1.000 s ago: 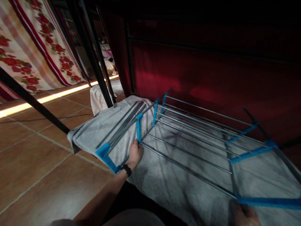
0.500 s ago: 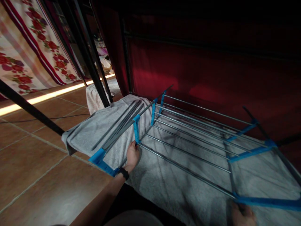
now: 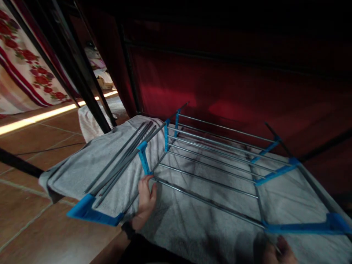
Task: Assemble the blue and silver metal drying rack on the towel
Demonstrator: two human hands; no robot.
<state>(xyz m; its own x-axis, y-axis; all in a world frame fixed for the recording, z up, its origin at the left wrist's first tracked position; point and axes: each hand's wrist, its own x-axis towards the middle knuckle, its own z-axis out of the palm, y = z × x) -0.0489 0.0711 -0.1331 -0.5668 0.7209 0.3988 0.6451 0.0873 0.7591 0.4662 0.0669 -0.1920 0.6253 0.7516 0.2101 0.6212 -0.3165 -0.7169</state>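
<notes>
A half-built metal rack [image 3: 211, 200] with blue plastic brackets lies across a grey blanket. My left hand [image 3: 145, 196] is at its near left corner, fingers curled at the tube beside a blue upright bracket [image 3: 143, 157]; the thumb stands a little off. Low at the right, my right hand [image 3: 280, 251] is closed around a thin metal rod-like piece [image 3: 276, 249], just below the near right blue bracket [image 3: 299, 228]. Blur and the frame edge hide part of this hand. Several loose grey tubes [image 3: 121, 157] lie left of the rack, near another blue end bracket [image 3: 90, 212].
The grey blanket [image 3: 68, 172] covers the low surface under the rack. Dark metal posts [image 3: 82, 80] rise at the left, and a red cloth [image 3: 220, 84] hangs behind. Beyond are a tiled floor [image 3: 24, 205] and a floral curtain [image 3: 35, 69].
The view has shifted, so the rack appears further left. My left hand's thumb has come away from the corner, while the fingers stay there. A thin piece now shows in my right hand.
</notes>
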